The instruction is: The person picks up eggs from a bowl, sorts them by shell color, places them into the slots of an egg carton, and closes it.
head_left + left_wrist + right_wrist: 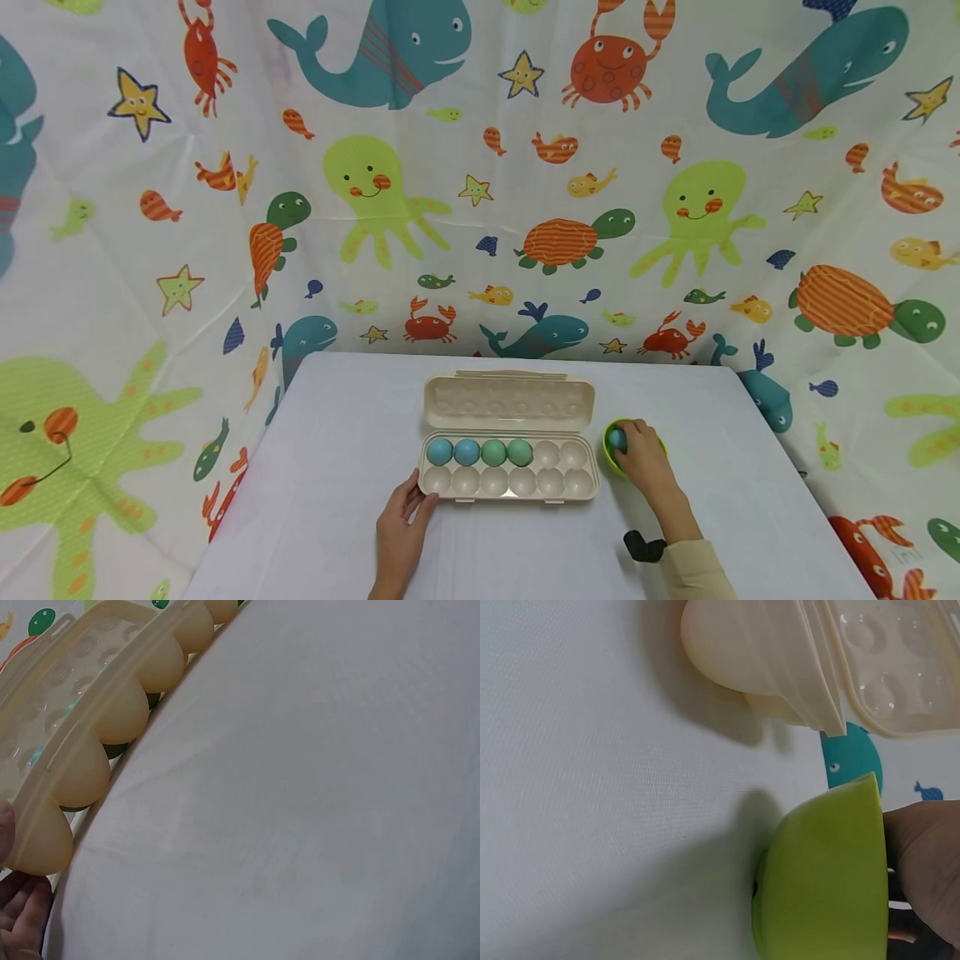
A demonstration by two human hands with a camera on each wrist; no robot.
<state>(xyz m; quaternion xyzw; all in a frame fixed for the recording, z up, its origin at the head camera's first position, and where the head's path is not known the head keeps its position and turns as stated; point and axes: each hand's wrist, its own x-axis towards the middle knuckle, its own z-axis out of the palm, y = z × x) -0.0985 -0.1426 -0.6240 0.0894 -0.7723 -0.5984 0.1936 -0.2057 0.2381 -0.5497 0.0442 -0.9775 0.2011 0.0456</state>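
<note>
A cream egg carton [510,492] stands with its lid [510,402] raised at the back. Its back row holds two blue eggs, one of them a blue egg [439,452] at the left end, followed by two green eggs, one being a green egg [519,452]. The left hand [401,529] grips the carton's front left corner, thumb at the rim and fingers by the side. To the right of the carton, the right hand [643,454] reaches into a lime-green bowl [821,877], its fingers around another blue egg [617,440]. The bowl's wall hides those fingertips in the right wrist view.
A white cloth [330,467] covers the table. Behind and beside it hangs a curtain [465,275] printed with sea animals. A black object [643,547] is beside the right wrist.
</note>
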